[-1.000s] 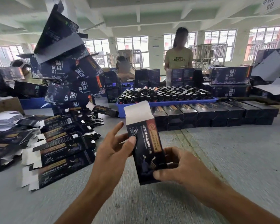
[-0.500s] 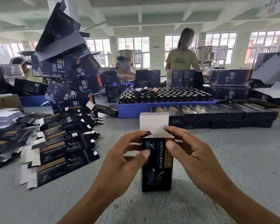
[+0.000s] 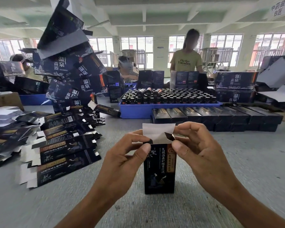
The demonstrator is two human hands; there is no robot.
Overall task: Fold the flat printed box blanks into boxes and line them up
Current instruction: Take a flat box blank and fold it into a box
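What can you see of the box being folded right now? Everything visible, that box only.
The box is a tall, narrow carton of what looks like thin printed card, dark with pale characters and a red-brown strip down its right side. It stands upright on the grey table. Its top is open: the white-backed lid flap sticks up, and a small dark side flap is turned inward. The left hand and right hand pinch its top corners.

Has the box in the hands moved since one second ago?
Yes. The box went from tilted and lifted to upright on the table, nearer the camera than the row of finished boxes.
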